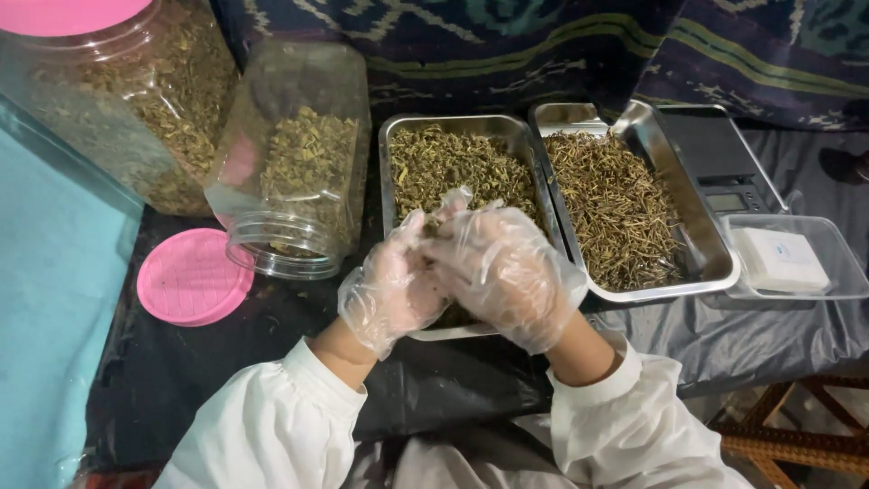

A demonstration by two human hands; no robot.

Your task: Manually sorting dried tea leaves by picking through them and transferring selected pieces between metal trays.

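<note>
In the head view, a pinch of dried herbs (433,226) is being held between the gloved left hand (391,288) and right hand (504,272), which are being pressed together over the near end of the left steel tray (391,136). That tray's long axis is running away from the person; the brown-stem tray (715,263) is lying just right of it, nearer the right hand.

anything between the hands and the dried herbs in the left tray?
Nothing visible. Both gloved hands, left hand and right hand, are directly over the left tray of dried herbs, fingers already pinching a bit. The open jar lies off to the side.
</note>
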